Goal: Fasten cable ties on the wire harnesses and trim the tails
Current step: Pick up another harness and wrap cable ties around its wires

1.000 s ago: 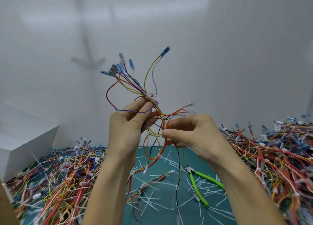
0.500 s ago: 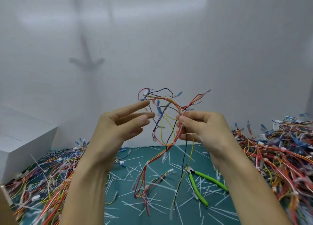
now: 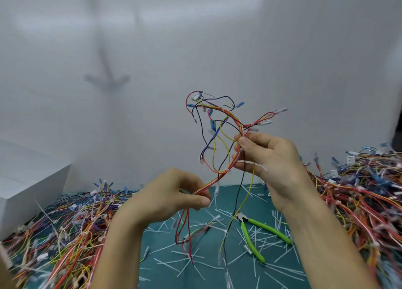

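The wire harness (image 3: pixel 214 181) hangs in mid-air between both hands: the left hand (image 3: pixel 171 199) pinches its bundled trunk low down, and the right hand (image 3: pixel 272 158) pinches it higher, to the right. Beneath lies a teal surface (image 3: pixel 165 245) strewn with white trimmed tails, green cutters (image 3: pixel 269 230), harness piles left (image 3: pixel 65 227) and right (image 3: pixel 359 197), and a white box (image 3: pixel 26 184) against a white wall (image 3: pixel 195 38). The trunk slants from lower left to upper right, with loops fanning upward and loose ends dangling.

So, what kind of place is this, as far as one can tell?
Most likely a wire-harness assembly bench: heaps of tied wire harnesses lie at both sides, trimmed cable-tie tails are strewn over the green mat, and green-handled cutters lie on it.
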Available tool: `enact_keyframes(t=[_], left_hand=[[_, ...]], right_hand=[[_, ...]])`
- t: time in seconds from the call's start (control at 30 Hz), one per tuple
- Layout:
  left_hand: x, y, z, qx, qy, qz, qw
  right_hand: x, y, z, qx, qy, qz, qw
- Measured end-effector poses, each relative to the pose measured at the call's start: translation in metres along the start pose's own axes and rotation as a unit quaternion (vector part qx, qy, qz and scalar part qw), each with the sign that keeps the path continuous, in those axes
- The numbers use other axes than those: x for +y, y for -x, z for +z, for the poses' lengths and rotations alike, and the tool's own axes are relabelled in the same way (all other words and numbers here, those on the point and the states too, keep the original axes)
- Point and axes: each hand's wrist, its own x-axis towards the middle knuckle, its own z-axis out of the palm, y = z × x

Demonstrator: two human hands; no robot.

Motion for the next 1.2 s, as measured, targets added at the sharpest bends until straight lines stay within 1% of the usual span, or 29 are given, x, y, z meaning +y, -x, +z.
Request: enact_keyframes(t=[0.13, 0.3, 0.47, 0.63, 0.73, 0.8, 0.9, 1.0, 1.2], left_hand=[[-0.003, 0.001, 0.0, -0.034, 0.021, -0.02, 0.999], [-0.009, 0.002, -0.005, -0.033, 0.047, -0.037, 0.998], [-0.012, 0.005, -0.009, -0.054, 0.094, -0.065, 0.992], [-0.015, 0.007, -0.008, -0.088, 0.044, -0.095, 0.991], [-0.015, 0.007, -0.007, -0.088, 0.061, -0.104, 0.989], [-0.015, 0.008, -0.007, -0.065, 0.08, -0.103, 0.989], [-0.013, 0.008, -0.01, 0.031, 0.13, -0.076, 0.988], [-0.009, 0.008, -0.014, 0.136, 0.177, -0.046, 0.974], [-0.003, 0.006, -0.014, 0.243, 0.242, -0.001, 0.939]], right_hand=[[-0.001, 0.0, -0.003, 0.005, -0.014, -0.002, 1.0], [-0.003, -0.001, -0.006, 0.016, -0.03, -0.008, 0.999], [-0.002, -0.003, -0.006, 0.029, -0.042, -0.013, 0.999], [-0.002, -0.004, -0.007, 0.042, -0.052, -0.021, 0.998], [-0.002, -0.004, -0.007, 0.043, -0.061, -0.022, 0.997], [-0.002, -0.004, -0.007, 0.044, -0.074, -0.018, 0.996], [-0.001, -0.005, -0.009, 0.039, -0.1, -0.011, 0.994], [0.0, -0.006, -0.009, 0.028, -0.126, 0.0, 0.992], [0.002, -0.007, -0.008, 0.014, -0.161, 0.018, 0.987]])
